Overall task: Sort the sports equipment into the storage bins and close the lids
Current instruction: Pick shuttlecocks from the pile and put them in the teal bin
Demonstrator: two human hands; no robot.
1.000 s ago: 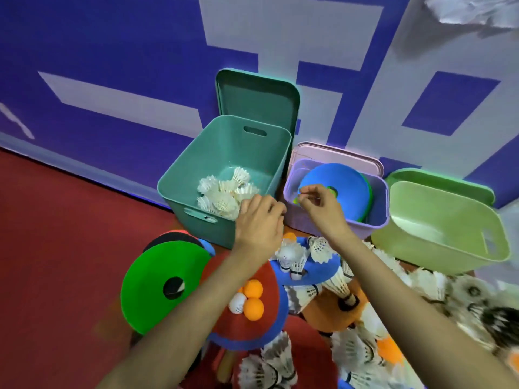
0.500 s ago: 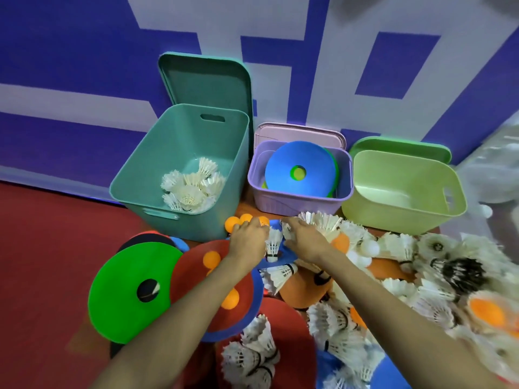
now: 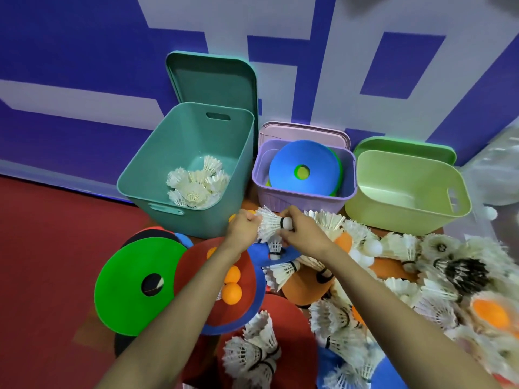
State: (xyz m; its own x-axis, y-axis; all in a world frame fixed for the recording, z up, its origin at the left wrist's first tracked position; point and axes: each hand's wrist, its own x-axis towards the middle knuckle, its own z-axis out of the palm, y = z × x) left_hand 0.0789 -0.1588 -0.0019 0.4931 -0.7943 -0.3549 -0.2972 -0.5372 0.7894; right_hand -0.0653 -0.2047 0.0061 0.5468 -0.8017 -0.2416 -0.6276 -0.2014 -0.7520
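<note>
Three open bins stand against the wall. The teal bin (image 3: 157, 164) holds several white shuttlecocks (image 3: 196, 183). In the purple bin (image 3: 297, 199) lie flat discs, a blue disc (image 3: 300, 161) on top. Nothing lies in the light green bin (image 3: 415, 214). Just in front of the teal and purple bins, my left hand (image 3: 244, 226) and my right hand (image 3: 300, 234) together hold a white shuttlecock (image 3: 271, 226): the left grips its feathers, the right pinches its cork end.
Lids lean behind each bin: teal lid (image 3: 213, 77), pink lid (image 3: 303, 133), green lid (image 3: 404, 144). On the red floor lie a green disc (image 3: 132, 282), a red disc (image 3: 202, 273) with orange balls (image 3: 231, 293), and a heap of shuttlecocks (image 3: 407, 293) to the right.
Both hands came down from the bin rims to the pile and lifted one shuttlecock between them. The camera view shifted right and pulled back slightly.
</note>
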